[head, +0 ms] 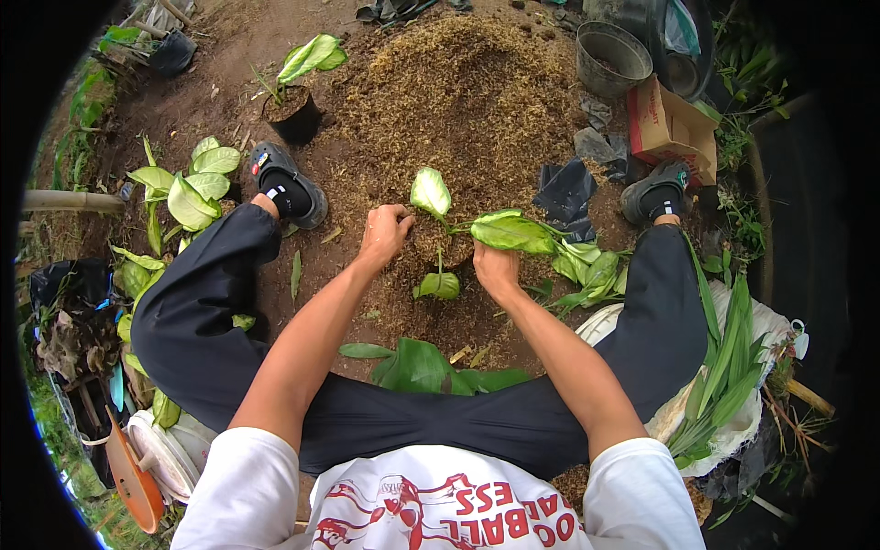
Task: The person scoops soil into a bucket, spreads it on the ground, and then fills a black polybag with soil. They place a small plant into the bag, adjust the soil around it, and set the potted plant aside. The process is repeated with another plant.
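Observation:
A young plant with variegated green and pale leaves (430,192) stands upright before me in brown growing mix. The mix seems to fill a dark nursery bag (465,268), its outline mostly lost against the ground. My left hand (387,232) is at the left of the plant, fingers curled down by the mix; whether they pinch anything is hidden. On the other side, my right hand (496,267) is beside the bag, its fingers partly covered by a broad leaf (514,235). A smaller leaf (438,285) hangs on the near side.
A heap of husk-like mix (474,89) rises ahead. A potted plant (294,113) stands far left; leafy cuttings (196,189) lie nearer. On the right are black plastic bags (567,196), more cuttings (592,271), a cardboard box (670,130) and a black bucket (612,62).

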### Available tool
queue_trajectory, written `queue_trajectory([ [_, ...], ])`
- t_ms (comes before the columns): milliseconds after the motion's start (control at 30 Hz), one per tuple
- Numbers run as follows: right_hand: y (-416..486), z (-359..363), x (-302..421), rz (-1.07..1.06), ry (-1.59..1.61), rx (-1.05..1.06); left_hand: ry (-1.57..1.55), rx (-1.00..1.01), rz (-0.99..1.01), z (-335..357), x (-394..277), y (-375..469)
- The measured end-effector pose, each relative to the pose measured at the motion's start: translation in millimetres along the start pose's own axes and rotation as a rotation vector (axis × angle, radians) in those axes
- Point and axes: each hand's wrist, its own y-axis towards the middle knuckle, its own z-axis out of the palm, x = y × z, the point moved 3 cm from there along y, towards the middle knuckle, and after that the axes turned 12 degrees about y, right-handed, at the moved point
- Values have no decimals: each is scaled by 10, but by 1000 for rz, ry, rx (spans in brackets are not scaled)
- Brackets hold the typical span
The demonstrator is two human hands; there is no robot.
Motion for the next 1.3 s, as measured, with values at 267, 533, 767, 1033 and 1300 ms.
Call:
queue_trajectory([
  [267,9,-305,-66,124,107,19,-77,76,-1,68,-22,-104],
  [533,12,-239,-227,340,279,234,89,97,-29,350,399,93],
  [767,73,31,-356,-110,24,116,166,166,175,456,340,86],
  [1033,358,-989,69,-168,263,-4,323,119,351,-665,-509,112],
  [1300,820,-2957,1521,-285,619,-338,405,-262,571,-2999,-1568,-126],
])
